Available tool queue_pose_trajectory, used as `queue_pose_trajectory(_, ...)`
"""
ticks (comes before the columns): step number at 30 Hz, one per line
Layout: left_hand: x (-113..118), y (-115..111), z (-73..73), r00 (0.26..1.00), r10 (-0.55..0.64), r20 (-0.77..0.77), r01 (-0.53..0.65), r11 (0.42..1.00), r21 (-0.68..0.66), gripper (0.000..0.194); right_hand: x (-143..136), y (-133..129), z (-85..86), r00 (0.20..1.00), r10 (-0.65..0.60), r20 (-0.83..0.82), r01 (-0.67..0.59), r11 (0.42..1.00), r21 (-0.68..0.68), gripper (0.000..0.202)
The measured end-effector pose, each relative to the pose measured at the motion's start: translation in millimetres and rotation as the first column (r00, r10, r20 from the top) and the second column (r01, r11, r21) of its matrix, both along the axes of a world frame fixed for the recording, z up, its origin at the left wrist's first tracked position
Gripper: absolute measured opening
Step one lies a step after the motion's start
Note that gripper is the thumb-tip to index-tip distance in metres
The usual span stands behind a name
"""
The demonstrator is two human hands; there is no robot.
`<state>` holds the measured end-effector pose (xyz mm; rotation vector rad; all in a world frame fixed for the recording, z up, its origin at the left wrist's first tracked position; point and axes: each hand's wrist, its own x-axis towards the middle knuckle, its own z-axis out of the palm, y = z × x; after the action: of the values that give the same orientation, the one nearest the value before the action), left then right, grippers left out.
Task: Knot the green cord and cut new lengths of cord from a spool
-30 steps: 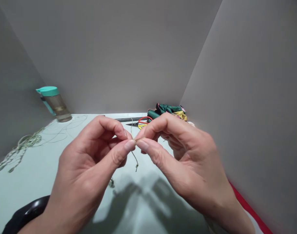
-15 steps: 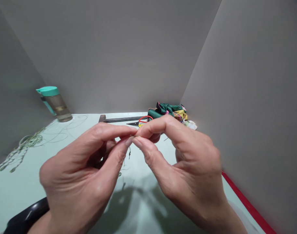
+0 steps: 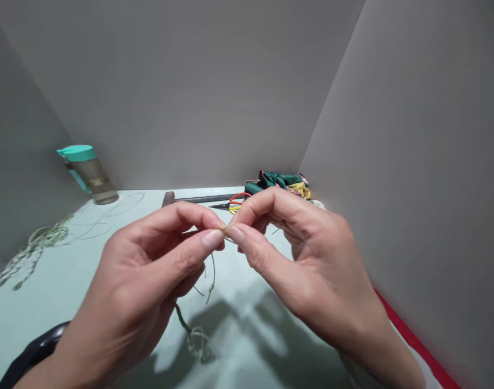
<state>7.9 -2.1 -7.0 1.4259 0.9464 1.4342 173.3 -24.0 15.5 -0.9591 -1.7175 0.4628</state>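
Observation:
Both hands meet mid-frame above the table, pinching a thin pale green cord (image 3: 227, 229) between thumbs and forefingers. My left hand (image 3: 153, 265) is closed on it from the left, its fingertips almost touching those of my right hand (image 3: 295, 254), which grips the cord from the other side. A short loop of cord shows just under the right thumb. Below the left hand hangs a dark green braided cord (image 3: 182, 319) with a pale knotted tangle (image 3: 198, 340) at its end. Thin knotted cord ends (image 3: 211, 283) dangle between the hands. What the curled left fingers cover is hidden.
Left, a bottle with a turquoise lid (image 3: 93, 174) stands near the wall, behind a bundle of green and white cords (image 3: 38, 246). At the back lie a hammer-like tool (image 3: 202, 199), scissors (image 3: 234, 203) and bundled green fabric (image 3: 279, 181). Grey panels enclose the table.
My left hand has turned so its thumb lies flatter, and its wrist has shifted slightly. The dark green braid and its tangle now show below it. Both hands keep their pinch.

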Motion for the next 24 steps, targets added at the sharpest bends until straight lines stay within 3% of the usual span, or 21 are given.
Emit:
queue_pose_trajectory(3,4,4,6.1,0.999,-0.011,0.041,0.012,0.999,-0.033,0.022,5,2,1.1,0.994,0.077,-0.075,-0.083,0.994,-0.075,0.011)
queue_pose_trajectory(9,3,5,11.6,0.994,-0.081,0.077,0.090,0.990,-0.112,0.025,16,10,-2.8,0.980,0.185,0.074,-0.174,0.976,-0.134,0.002)
queue_pose_trajectory(11,0,3,10.2,0.989,-0.118,0.092,0.131,0.981,-0.145,0.023,16,12,-3.6,0.976,0.208,0.062,-0.199,0.972,-0.128,0.011)
queue_pose_trajectory(15,-6,0,6.2,0.964,-0.222,0.147,0.250,0.945,-0.210,0.018,19,14,-3.3,0.980,0.191,0.051,-0.185,0.976,-0.112,0.012)
queue_pose_trajectory(20,-10,2,4.8,0.926,-0.324,0.192,0.370,0.881,-0.296,0.016,23,18,-5.0,0.982,0.186,-0.018,-0.185,0.956,-0.226,0.011)
queue_pose_trajectory(24,-11,3,1.8,0.935,-0.332,0.128,0.356,0.883,-0.306,0.015,20,21,-8.2,0.979,0.151,-0.137,-0.174,0.968,-0.181,0.009)
